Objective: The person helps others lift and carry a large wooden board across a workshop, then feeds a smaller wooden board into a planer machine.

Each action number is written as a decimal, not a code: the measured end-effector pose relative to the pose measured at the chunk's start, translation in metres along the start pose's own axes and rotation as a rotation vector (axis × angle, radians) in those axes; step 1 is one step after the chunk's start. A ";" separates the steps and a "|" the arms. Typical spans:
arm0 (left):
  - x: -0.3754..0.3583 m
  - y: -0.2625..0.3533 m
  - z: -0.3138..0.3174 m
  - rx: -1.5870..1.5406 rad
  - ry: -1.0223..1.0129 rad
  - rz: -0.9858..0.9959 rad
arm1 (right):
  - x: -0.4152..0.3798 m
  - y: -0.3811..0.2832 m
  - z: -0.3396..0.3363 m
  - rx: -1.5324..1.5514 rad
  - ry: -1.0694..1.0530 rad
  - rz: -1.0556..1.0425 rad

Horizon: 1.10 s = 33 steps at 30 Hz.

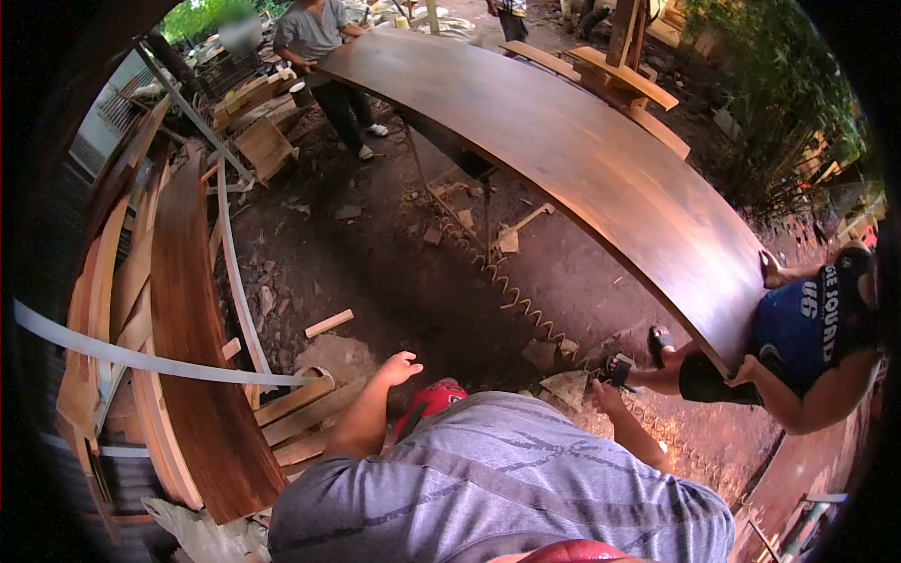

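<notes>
White lettering runs down the blue shirt (815,324) of a person at the right edge of the frame; it seems to read "SQUAD" beside a number, but the letters are turned and partly hidden, so that is uncertain. No other writing can be read.

The wearer's left hand (401,368) is just below the middle of the frame, arm stretched forward over the dirt ground (394,281), fingers loosely spread and holding nothing. The right hand (605,396) is lower and to the right, also open and empty, fingers pointing up-frame towards the near end of the long dark wooden slab (582,159). Neither hand touches the slab.

The slab sweeps from the upper middle of the frame down to the right. The person in the blue shirt grips its lower end with both hands (771,274), one on the edge and one beneath. At its far end, upper left, another person in a grey shirt (310,33) stands against it.

Curved planks (192,328) lean in a stack at the left, with a pale strip (141,361) lying across them. A small offcut (328,323) lies on the ground near the left hand.
</notes>
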<state>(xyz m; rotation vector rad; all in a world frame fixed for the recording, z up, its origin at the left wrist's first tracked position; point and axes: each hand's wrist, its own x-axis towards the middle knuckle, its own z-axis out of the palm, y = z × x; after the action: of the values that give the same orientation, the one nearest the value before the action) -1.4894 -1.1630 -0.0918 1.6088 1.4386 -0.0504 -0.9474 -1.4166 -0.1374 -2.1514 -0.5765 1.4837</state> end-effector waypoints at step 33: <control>0.077 0.077 -0.017 0.371 -0.398 0.298 | -0.213 0.118 0.167 0.056 0.461 0.124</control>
<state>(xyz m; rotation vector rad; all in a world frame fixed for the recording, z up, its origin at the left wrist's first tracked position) -1.4140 -1.0832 -0.0813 1.9648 0.9086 -0.4614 -1.1657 -1.6118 -0.0995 -2.4087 -0.2378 0.9898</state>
